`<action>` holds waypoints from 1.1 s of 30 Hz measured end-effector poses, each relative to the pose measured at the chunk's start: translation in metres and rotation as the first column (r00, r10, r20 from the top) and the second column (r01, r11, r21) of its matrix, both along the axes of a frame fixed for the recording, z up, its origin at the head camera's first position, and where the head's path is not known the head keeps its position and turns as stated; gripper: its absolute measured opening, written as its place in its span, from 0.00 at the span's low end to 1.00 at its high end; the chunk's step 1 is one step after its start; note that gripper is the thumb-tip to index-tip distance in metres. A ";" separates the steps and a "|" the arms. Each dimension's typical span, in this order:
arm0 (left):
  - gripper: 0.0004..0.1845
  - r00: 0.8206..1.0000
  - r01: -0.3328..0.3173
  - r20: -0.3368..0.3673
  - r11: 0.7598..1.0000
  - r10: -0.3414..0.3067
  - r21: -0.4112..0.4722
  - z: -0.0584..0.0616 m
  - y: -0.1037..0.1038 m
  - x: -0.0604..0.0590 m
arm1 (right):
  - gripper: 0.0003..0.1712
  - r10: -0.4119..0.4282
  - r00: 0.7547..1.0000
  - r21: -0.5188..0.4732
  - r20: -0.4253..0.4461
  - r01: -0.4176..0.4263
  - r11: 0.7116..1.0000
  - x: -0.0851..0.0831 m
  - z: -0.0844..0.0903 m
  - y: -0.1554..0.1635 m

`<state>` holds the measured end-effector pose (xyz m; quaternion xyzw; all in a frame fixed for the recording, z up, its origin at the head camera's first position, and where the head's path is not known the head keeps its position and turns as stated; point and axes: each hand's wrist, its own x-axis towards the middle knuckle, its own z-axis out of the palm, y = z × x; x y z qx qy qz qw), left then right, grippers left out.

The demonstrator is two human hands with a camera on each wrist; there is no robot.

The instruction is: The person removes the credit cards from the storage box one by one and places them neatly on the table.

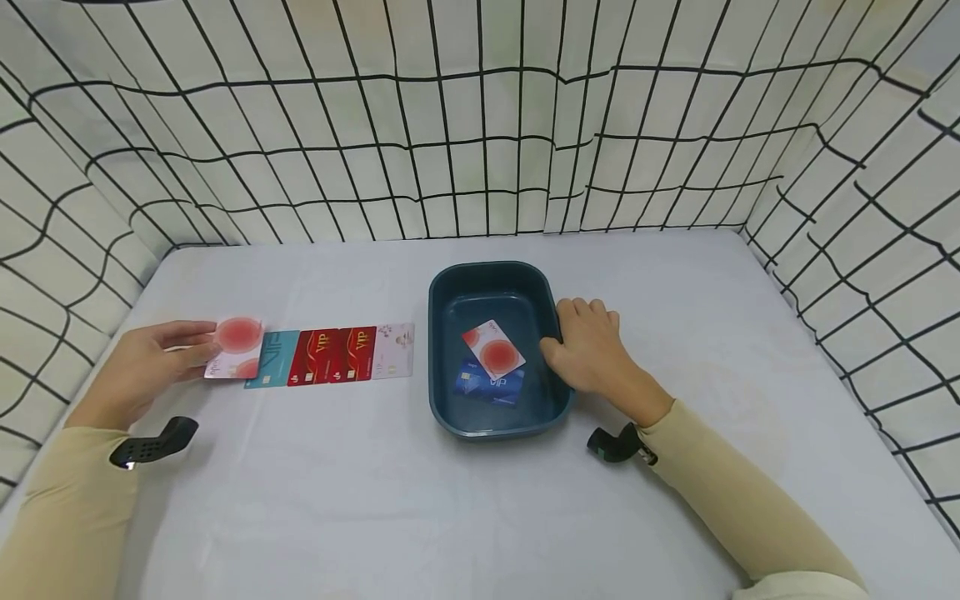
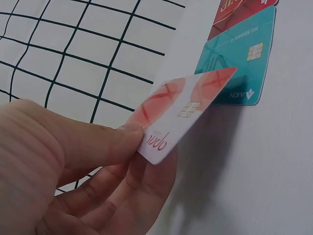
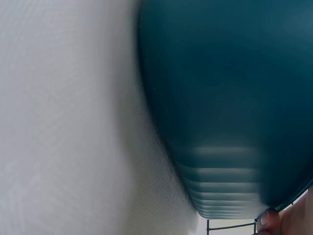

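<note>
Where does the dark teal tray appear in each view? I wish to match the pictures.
Head: dark teal tray, just right of centre.
Left wrist: not in it.
Right wrist: its outer wall fills most of the right half.
Shared landmark: white tabletop, in all three.

Glossy plastic cards (image 1: 318,357), smooth plastic tub (image 1: 483,436), matt cloth table cover (image 1: 420,517)

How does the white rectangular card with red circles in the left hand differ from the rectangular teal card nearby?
The white card is pinched at a tilt in the left hand; the teal card lies flat on the white tabletop. The white card bears red lettering; the teal card bears pale lettering. Both are rectangular and show a gold chip.
</note>
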<state>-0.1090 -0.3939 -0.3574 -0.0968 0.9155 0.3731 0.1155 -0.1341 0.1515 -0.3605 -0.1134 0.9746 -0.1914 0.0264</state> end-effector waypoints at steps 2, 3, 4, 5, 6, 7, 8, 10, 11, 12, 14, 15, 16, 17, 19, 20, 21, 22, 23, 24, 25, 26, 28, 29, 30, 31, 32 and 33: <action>0.41 1.000 0.003 0.017 1.000 -0.003 -0.014 0.000 -0.003 0.000 | 0.20 0.000 1.000 0.000 -0.002 0.000 1.000 0.000 0.000 0.000; 0.42 1.000 0.002 0.029 1.000 -0.001 -0.030 0.000 -0.004 0.000 | 0.20 0.001 1.000 0.001 -0.002 -0.001 1.000 0.001 0.000 0.000; 0.43 0.999 0.000 0.044 0.999 0.002 -0.046 0.001 -0.004 0.001 | 0.20 0.001 1.000 0.001 -0.002 -0.001 1.000 0.001 0.000 0.000; 0.43 0.998 -0.003 0.057 0.999 0.006 -0.053 0.001 -0.005 0.001 | 0.20 0.001 1.000 0.002 -0.003 -0.001 1.000 0.001 0.000 0.000; 0.44 0.998 -0.007 0.069 0.998 0.011 -0.055 0.001 -0.006 0.001 | 0.21 0.001 1.000 0.003 -0.003 -0.001 1.000 0.001 0.000 0.000; 0.45 0.997 -0.011 0.079 0.998 0.015 -0.061 0.001 -0.007 0.002 | 0.21 0.000 1.000 0.004 -0.004 0.000 1.000 0.001 0.000 0.000; 0.45 0.996 -0.014 0.088 0.998 0.020 -0.064 0.002 -0.008 0.002 | 0.21 0.000 1.000 0.004 -0.005 0.000 1.000 0.001 0.000 0.000; 0.45 0.995 -0.019 0.096 0.997 0.026 -0.070 0.002 -0.009 0.003 | 0.20 -0.002 1.000 0.003 -0.008 0.002 1.000 0.001 0.000 0.000; 0.45 0.995 -0.019 0.098 0.997 0.026 -0.073 0.002 -0.010 0.003 | 0.20 -0.002 1.000 0.003 -0.010 0.002 1.000 0.001 0.000 0.000; 0.45 0.995 -0.016 0.098 0.997 0.024 -0.081 0.002 -0.011 0.003 | 0.20 0.000 1.000 0.001 -0.011 0.000 1.000 0.001 0.000 0.000; 0.44 0.995 -0.011 0.098 0.995 0.021 -0.097 0.002 -0.013 0.003 | 0.20 0.001 1.000 0.001 -0.011 -0.001 1.000 0.001 0.000 0.000; 0.44 0.995 -0.009 0.101 0.995 0.019 -0.100 0.001 -0.013 0.003 | 0.20 0.002 1.000 0.001 -0.010 -0.002 1.000 0.000 0.000 0.000; 0.44 0.994 -0.007 0.106 0.995 0.018 -0.102 0.001 -0.014 0.003 | 0.20 0.002 1.000 0.002 -0.009 -0.002 1.000 0.000 0.000 0.000; 0.43 0.994 -0.001 0.108 0.995 0.012 -0.100 -0.001 -0.015 0.003 | 0.20 0.003 1.000 0.002 -0.008 -0.003 1.000 0.000 0.000 0.000; 0.43 0.994 -0.008 0.107 0.996 0.017 -0.092 -0.003 -0.014 0.002 | 0.20 0.001 1.000 0.001 -0.008 -0.001 1.000 0.000 -0.001 0.001; 0.42 0.994 -0.010 0.107 0.996 0.020 -0.088 -0.004 -0.014 0.002 | 0.20 0.001 1.000 0.000 -0.007 -0.001 1.000 0.000 -0.001 0.001; 0.42 0.994 -0.012 0.107 0.996 0.022 -0.086 -0.005 -0.013 0.001 | 0.20 0.001 1.000 0.000 -0.008 -0.001 1.000 0.000 -0.001 0.001; 0.42 0.994 -0.017 0.107 0.996 0.026 -0.086 -0.006 -0.013 0.001 | 0.20 0.001 1.000 -0.001 -0.008 -0.001 1.000 -0.001 -0.002 0.001; 0.41 0.994 -0.023 0.105 0.996 0.031 -0.081 -0.006 -0.012 0.000 | 0.20 0.002 1.000 -0.002 -0.008 -0.002 1.000 -0.001 -0.002 0.001; 0.42 0.993 -0.032 0.108 0.996 0.042 -0.088 -0.007 -0.011 0.000 | 0.20 0.003 1.000 -0.001 -0.009 -0.003 1.000 -0.001 -0.002 0.001; 0.42 0.993 -0.034 0.111 0.996 0.043 -0.087 -0.007 -0.011 0.000 | 0.20 0.003 1.000 -0.002 -0.008 -0.003 1.000 -0.001 -0.002 0.001; 0.42 0.992 -0.034 0.114 0.995 0.045 -0.091 -0.007 -0.011 -0.001 | 0.20 0.004 1.000 -0.002 -0.009 -0.004 1.000 0.000 -0.002 0.001; 0.44 0.992 -0.030 0.121 0.995 0.042 -0.098 -0.008 -0.011 -0.001 | 0.19 0.004 1.000 -0.001 -0.010 -0.004 1.000 -0.001 -0.002 0.001; 0.44 0.992 -0.027 0.123 0.995 0.039 -0.100 -0.008 -0.012 -0.002 | 0.19 0.004 1.000 -0.001 -0.011 -0.004 1.000 -0.001 -0.003 0.001; 0.44 0.992 -0.024 0.124 0.994 0.038 -0.110 -0.008 -0.011 -0.002 | 0.19 0.004 1.000 -0.001 -0.011 -0.004 1.000 -0.001 -0.003 0.001; 0.45 0.992 -0.021 0.123 0.994 0.035 -0.109 -0.008 -0.011 -0.002 | 0.19 0.004 1.000 -0.002 -0.012 -0.004 1.000 -0.001 -0.003 0.001; 0.45 0.992 -0.019 0.122 0.993 0.033 -0.117 -0.008 -0.011 -0.002 | 0.19 0.004 1.000 -0.001 -0.013 -0.004 1.000 -0.001 -0.003 0.002; 0.45 0.993 -0.016 0.118 0.992 0.031 -0.122 -0.008 -0.011 -0.003 | 0.19 0.004 1.000 -0.001 -0.014 -0.004 1.000 -0.001 -0.003 0.002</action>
